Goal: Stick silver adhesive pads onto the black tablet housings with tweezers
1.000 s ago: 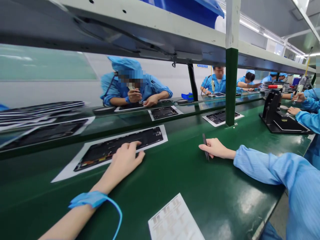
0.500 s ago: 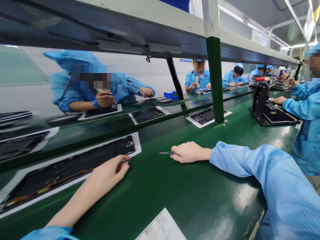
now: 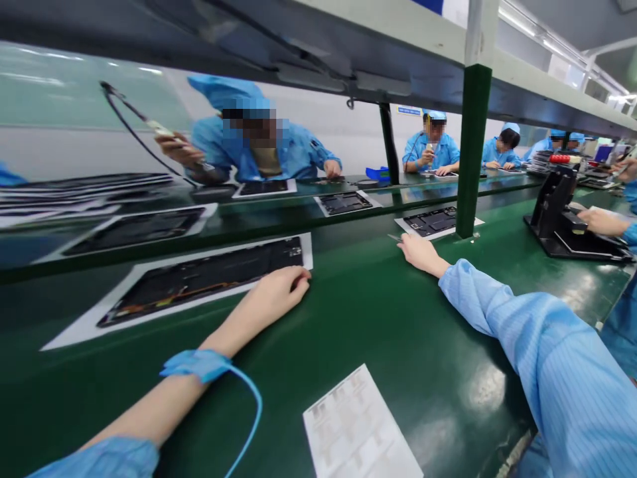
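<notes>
My left hand (image 3: 281,292) lies at the near right corner of a white sheet (image 3: 74,332), its fingers loosely curled and a gap showing beside the thumb. On that sheet is an opened tablet-like device (image 3: 199,282) with dark insides and an orange ribbon cable. A blue wrist strap (image 3: 196,365) with a cord circles my left wrist. Closed round metal tweezers (image 3: 395,238), my right hand (image 3: 421,253) is beside another white sheet bearing an opened device (image 3: 430,221). The tweezers' tip points left, near that sheet's left corner.
A printed white card (image 3: 361,425) lies on the green bench (image 3: 279,385) in front. A green post (image 3: 472,153) and overhead shelf (image 3: 323,60) stand beyond my hands. Right is a black fixture (image 3: 557,212) with a co-worker's hand (image 3: 602,220). Across sits another co-worker (image 3: 298,146).
My right hand has moved farther forward with the tweezers, to the far device's sheet. My left hand stays by its sheet's corner, thumb and fingers closer. The view has shifted.
</notes>
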`<state>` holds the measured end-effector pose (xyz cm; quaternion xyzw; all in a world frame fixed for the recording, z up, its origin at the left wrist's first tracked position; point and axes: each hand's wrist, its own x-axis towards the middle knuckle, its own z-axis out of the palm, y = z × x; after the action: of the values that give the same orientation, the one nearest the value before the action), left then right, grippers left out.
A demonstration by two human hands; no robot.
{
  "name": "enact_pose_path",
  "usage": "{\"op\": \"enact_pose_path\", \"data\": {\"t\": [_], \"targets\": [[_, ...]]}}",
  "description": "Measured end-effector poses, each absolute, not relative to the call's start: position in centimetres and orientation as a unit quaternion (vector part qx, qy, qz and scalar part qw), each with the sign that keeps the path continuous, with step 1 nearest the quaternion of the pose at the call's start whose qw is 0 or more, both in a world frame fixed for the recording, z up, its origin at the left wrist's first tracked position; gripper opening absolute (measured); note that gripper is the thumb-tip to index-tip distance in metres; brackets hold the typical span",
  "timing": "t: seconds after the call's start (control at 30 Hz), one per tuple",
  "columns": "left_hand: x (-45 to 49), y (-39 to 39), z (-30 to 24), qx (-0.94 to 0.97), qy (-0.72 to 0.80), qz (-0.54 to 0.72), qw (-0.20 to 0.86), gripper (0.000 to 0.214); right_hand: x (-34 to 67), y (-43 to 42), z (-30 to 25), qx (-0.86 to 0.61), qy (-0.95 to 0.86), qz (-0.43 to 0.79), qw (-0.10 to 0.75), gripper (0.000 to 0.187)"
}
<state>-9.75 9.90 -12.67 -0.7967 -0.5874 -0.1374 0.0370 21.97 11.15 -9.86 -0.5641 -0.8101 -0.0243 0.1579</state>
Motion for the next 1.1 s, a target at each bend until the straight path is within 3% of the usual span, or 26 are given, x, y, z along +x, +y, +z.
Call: {"op": "enact_pose_path", "data": {"t": [0.43, 1.1], "targets": [[-9.5, 9.6, -13.3, -0.814, -0.559, -0.147, 0.059, 0.023, 20.9, 16.1, -10.6, -0.662, -0.730, -0.054, 0.162, 0.036], [-9.8, 9.7, -14.0, -0.824, -0.535, -0.183, 0.036, 0.023, 17.9, 18.0, -10.4, -0.677, -0.723, -0.020, 0.140, 0.036]]}}
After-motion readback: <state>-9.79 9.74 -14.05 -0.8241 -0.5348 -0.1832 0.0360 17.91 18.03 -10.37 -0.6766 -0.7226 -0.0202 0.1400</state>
